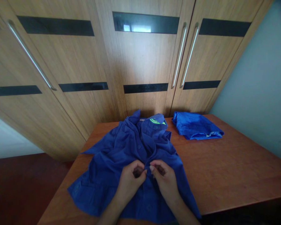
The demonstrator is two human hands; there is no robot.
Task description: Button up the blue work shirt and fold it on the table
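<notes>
Nearest are two bare forearms (111, 211), reaching up over the shirt (107, 176) that lies spread on the table. The left hand (133, 176) is drawn narrow, thumb and fingertips pinched at the shirt's front band (145, 190). The right hand (164, 176) mirrors it just beside, pinching the same band; what the tips grip exactly is too small to tell.

The shirt looks light and soft, more floppy than slippery, and hardly fragile. It will likely crease and slump wherever it is unsupported, so the band's edges suit a fingertip pinch, while the shoulders or the stiffer collar (152, 126) should serve for lifting. Two buttons (139, 147) show plainly on the front, one above the hands, one below. One bright green patch (157, 121) shows at the collar.

Beyond the right hand, near the table's back, lies one folded blue cloth (194, 125), apart from the shirt. There is one table (239, 168), reddish wood.

Behind it stands a wardrobe (145, 59) with three long handles (30, 56) and part of a fourth at the left edge. Seven dark strips (145, 88) cross its doors, plus a sliver of another. One pale wall (259, 90) closes the right side.
</notes>
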